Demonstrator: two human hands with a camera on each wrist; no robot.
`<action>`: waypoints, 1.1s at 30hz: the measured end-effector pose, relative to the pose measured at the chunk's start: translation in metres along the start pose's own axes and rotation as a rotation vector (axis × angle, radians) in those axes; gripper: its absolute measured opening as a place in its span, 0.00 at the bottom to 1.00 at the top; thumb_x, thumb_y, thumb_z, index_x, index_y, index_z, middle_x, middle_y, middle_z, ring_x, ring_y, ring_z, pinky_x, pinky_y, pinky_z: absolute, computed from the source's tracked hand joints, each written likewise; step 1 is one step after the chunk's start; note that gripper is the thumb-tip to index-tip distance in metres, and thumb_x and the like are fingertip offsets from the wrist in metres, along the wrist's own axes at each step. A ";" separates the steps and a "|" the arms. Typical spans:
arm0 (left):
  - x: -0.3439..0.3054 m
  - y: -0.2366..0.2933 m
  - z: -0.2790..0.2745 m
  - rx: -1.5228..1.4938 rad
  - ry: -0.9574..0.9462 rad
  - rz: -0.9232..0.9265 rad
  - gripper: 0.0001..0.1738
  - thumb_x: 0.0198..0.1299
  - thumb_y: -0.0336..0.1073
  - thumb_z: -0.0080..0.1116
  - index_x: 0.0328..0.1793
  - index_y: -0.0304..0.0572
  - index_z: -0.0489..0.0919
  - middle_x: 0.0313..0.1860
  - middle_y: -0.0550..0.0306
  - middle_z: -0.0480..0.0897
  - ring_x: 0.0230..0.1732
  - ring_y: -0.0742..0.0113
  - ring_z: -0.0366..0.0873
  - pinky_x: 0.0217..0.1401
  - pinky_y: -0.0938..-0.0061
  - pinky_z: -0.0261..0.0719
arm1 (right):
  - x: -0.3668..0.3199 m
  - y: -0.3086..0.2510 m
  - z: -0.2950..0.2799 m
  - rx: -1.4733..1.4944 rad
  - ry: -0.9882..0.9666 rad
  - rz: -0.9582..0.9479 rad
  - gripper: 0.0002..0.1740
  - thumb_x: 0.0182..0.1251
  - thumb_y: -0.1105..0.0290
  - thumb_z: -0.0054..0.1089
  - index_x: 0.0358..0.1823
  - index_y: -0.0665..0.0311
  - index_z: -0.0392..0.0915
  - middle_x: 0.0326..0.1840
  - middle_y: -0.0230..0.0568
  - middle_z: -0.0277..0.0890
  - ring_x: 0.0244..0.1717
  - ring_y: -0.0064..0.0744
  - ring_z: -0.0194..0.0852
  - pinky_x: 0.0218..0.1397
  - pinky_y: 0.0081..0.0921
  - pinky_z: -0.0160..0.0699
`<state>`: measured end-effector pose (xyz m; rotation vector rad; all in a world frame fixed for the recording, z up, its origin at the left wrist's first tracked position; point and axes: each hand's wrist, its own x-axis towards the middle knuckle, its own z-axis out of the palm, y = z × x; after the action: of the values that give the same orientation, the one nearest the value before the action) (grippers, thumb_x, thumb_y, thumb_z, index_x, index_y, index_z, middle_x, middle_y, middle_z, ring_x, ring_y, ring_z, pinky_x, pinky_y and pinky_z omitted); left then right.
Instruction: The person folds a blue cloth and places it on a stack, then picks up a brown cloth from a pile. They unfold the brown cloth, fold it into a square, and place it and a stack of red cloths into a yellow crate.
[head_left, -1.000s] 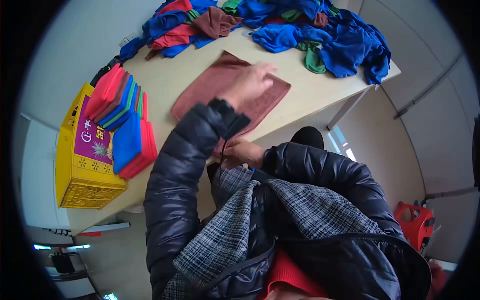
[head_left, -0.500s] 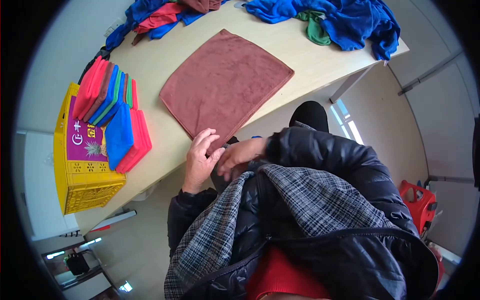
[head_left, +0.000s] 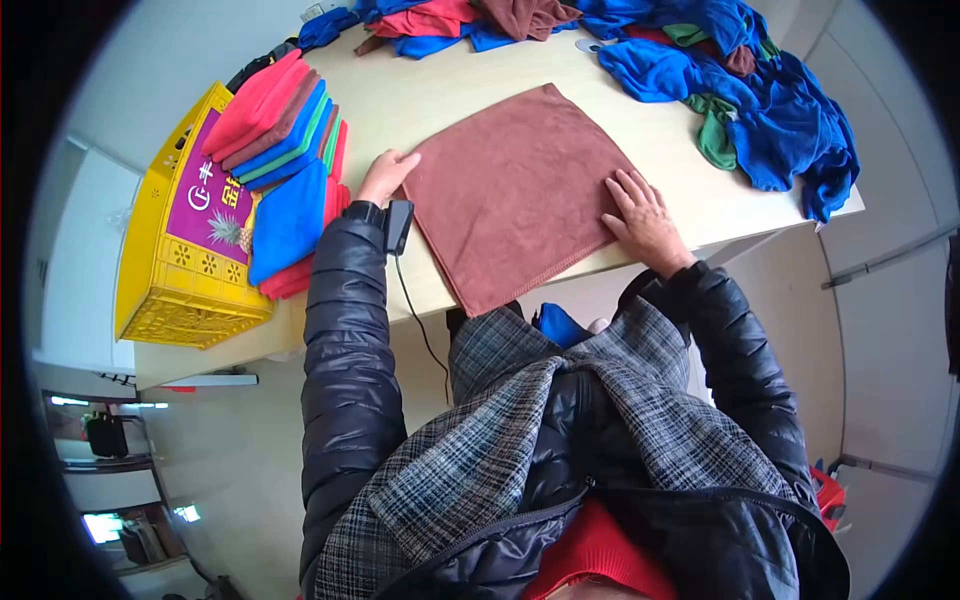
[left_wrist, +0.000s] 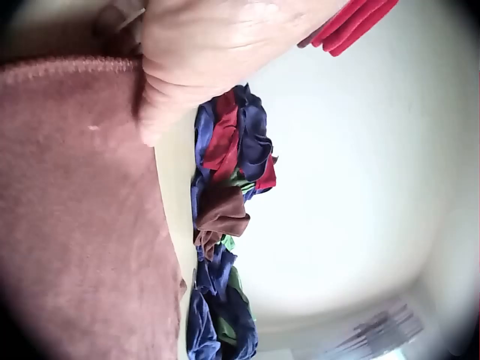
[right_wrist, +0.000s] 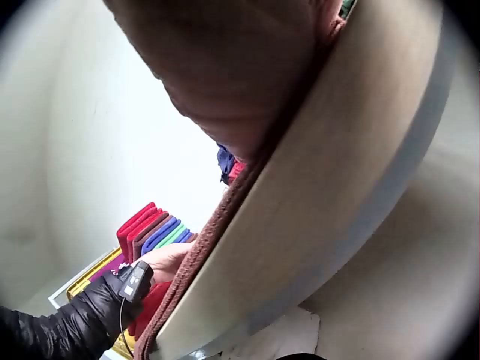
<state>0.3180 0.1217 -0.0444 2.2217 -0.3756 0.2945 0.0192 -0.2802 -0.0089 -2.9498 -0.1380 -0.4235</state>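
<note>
A brown cloth (head_left: 520, 190) lies spread flat on the pale table, its near corner at the table's front edge. At its left corner the left hand (head_left: 385, 178) pinches the edge between thumb and fingers; the left wrist view shows that hand (left_wrist: 217, 52) over the stitched corner of the cloth (left_wrist: 82, 210). The right hand (head_left: 645, 220) rests on the right corner with its fingers spread. In the right wrist view the right hand (right_wrist: 232, 67) lies over the cloth's hem (right_wrist: 202, 255), its fingertips mostly out of sight.
Folded cloths (head_left: 290, 220) in red, blue, green and brown stand at the left, by a yellow crate (head_left: 190, 300). Crumpled blue, red, green and brown cloths (head_left: 790, 130) lie along the far side of the table (head_left: 430, 110). A red plastic object (head_left: 828, 497) is at the lower right.
Both hands have moved apart from the cloth's near corner, the left one to its left corner, the right one to its right corner. The cloth lies turned slightly and appears farther right in view.
</note>
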 end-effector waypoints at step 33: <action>0.027 0.188 0.171 0.165 -0.414 0.778 0.24 0.73 0.43 0.51 0.67 0.35 0.75 0.67 0.39 0.77 0.70 0.42 0.71 0.75 0.57 0.67 | 0.009 -0.042 -0.010 0.126 0.091 -0.058 0.34 0.72 0.53 0.57 0.75 0.61 0.66 0.78 0.50 0.62 0.81 0.52 0.52 0.81 0.51 0.51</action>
<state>0.2887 -0.1290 -0.0074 2.1954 -1.4915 0.2710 0.0200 -0.2395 0.0089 -2.8031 -0.2313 -0.5351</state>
